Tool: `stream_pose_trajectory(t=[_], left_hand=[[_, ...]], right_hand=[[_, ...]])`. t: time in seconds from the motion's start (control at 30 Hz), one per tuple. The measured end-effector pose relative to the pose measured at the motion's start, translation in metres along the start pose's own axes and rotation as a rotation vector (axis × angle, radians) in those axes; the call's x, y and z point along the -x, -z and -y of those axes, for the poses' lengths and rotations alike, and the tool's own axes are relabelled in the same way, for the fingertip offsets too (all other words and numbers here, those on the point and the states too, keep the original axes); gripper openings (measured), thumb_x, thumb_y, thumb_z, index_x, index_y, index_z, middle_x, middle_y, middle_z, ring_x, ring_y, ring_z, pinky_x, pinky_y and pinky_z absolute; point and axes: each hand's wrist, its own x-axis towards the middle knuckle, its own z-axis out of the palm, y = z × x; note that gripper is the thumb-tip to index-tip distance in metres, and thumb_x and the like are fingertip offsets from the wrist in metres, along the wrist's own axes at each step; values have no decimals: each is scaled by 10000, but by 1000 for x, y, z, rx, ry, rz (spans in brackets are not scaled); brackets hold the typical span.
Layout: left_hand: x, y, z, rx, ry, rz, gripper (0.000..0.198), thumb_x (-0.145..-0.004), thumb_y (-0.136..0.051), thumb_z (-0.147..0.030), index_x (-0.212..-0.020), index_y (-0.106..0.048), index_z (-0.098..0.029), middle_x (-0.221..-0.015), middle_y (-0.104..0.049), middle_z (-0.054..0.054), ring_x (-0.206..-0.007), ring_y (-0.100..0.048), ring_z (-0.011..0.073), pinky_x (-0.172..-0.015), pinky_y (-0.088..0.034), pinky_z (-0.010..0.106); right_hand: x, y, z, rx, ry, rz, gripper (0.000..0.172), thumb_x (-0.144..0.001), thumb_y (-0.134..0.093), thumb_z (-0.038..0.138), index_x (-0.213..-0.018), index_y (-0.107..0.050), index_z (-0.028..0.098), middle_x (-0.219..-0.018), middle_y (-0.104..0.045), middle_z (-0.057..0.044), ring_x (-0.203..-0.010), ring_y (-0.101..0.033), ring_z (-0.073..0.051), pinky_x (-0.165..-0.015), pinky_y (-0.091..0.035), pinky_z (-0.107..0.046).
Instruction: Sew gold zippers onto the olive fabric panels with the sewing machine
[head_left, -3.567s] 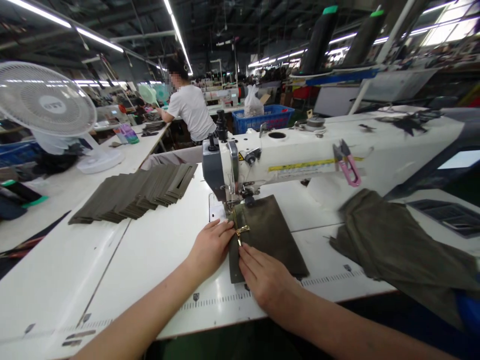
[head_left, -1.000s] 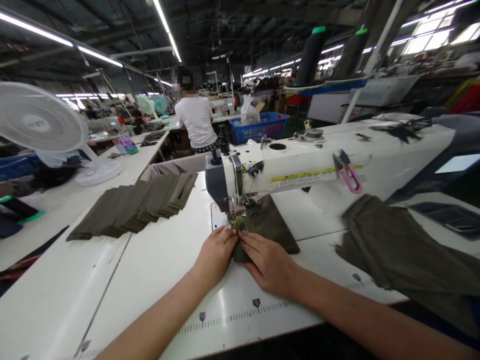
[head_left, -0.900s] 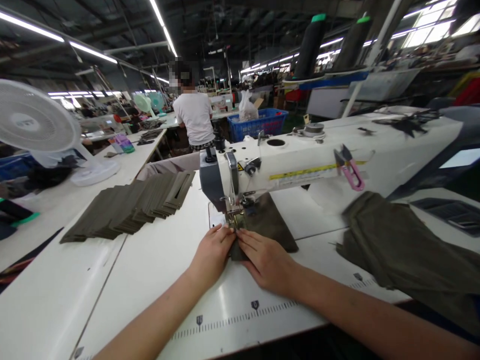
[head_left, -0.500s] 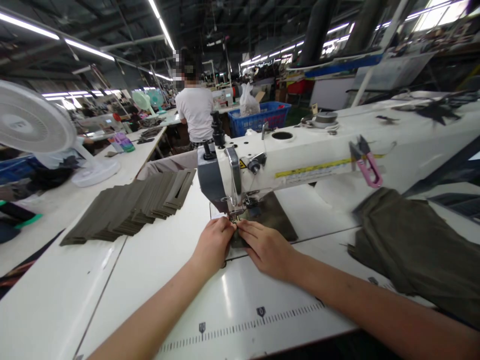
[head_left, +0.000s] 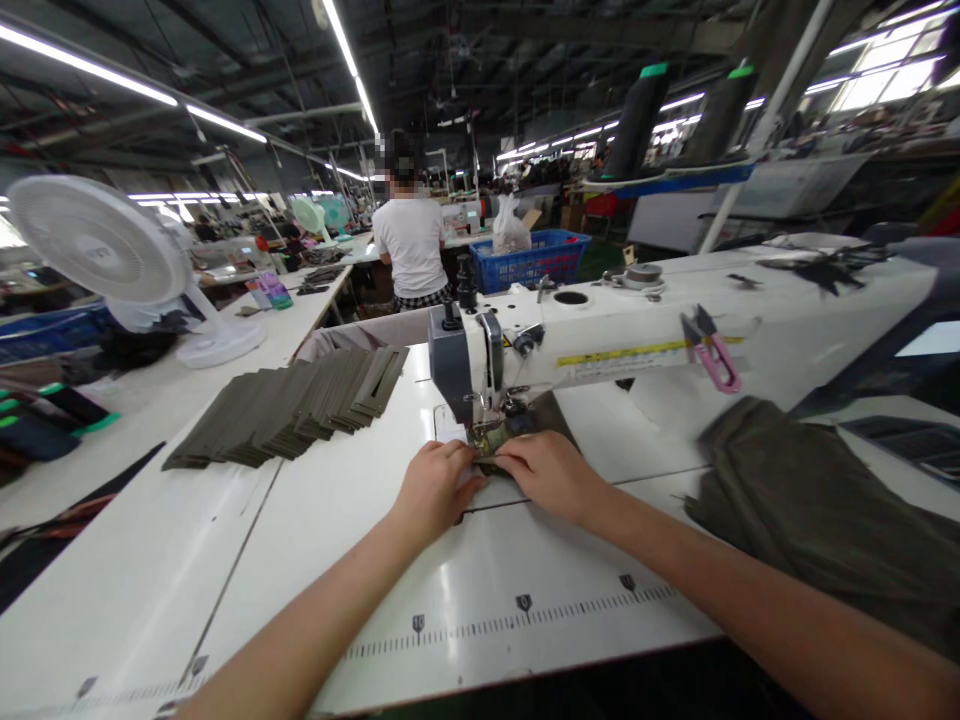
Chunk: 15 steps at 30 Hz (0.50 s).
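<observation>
A white industrial sewing machine [head_left: 637,330] stands on the white table [head_left: 315,540]. A dark olive fabric piece [head_left: 551,415] lies under its needle head [head_left: 480,400], mostly behind the presser foot. My left hand [head_left: 435,490] lies flat on the table with fingers stretched toward the fabric's near edge. My right hand [head_left: 551,475] presses down on the fabric just right of the needle, fingers together and flat. Both hands nearly touch at the foot.
A fanned stack of olive fabric pieces [head_left: 292,405] lies left of the machine. A heap of olive cloth [head_left: 817,500] sits at right. Pink thread snips [head_left: 712,350] hang on the machine arm. A white fan [head_left: 112,260] stands at left. A person in a white shirt [head_left: 411,245] works behind.
The fabric piece has travelled away from me under the needle, so little of it now shows in front of the foot. Both hands followed it toward the machine head.
</observation>
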Motion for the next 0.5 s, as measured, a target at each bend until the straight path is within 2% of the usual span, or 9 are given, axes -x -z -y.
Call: stream_pose_trajectory(t=[0.07,0.17,0.27,0.33,0.43,0.5], left_hand=[[-3,-1,-1,-36,-16,22,83,-826,-515,-169,-830,-590,-134,-782,-632,66,-704,-604,207,-687,-488,361],[-2,-5,-7,-73,-79,64,146,-827,-450,-93,-836,-592,-124,-792,-625,90,-713,-606,212,-708,-489,374],[2,-8,-12,-82,-113,85,168,-821,-431,-71,-874,-588,-101,-857,-620,125,-774,-607,228,-749,-489,389],[3,-8,-12,-70,-109,86,170,-827,-429,-76,-882,-589,-98,-868,-623,128,-790,-607,233,-761,-490,393],[4,-6,-6,-25,-81,74,175,-824,-453,-77,-927,-591,-109,-900,-638,114,-821,-611,226,-770,-493,374],[4,-2,-2,18,-57,64,195,-831,-468,-90,-983,-583,-127,-947,-650,93,-845,-615,205,-776,-496,336]], right_hand=[[-1,1,1,13,7,1,214,-842,-506,201,-720,-680,183,-721,-694,-22,-673,-648,-180,-642,-492,-266],[11,-13,4,33,46,-14,201,-820,-489,123,-850,-686,146,-903,-693,-78,-839,-644,-213,-754,-502,-308],[27,-32,6,74,153,-127,281,-814,-436,55,-991,-652,85,-1077,-630,-150,-1018,-583,-238,-863,-482,-349],[31,-39,3,70,214,-204,278,-830,-426,68,-1004,-643,84,-1071,-633,-150,-1013,-584,-231,-866,-489,-354],[31,-35,-8,23,169,-191,265,-803,-519,133,-1049,-614,104,-1085,-625,-126,-1015,-572,-223,-893,-472,-367],[32,-26,-20,38,87,-161,348,-745,-605,184,-1080,-589,90,-1131,-592,-142,-1062,-531,-253,-917,-442,-404]])
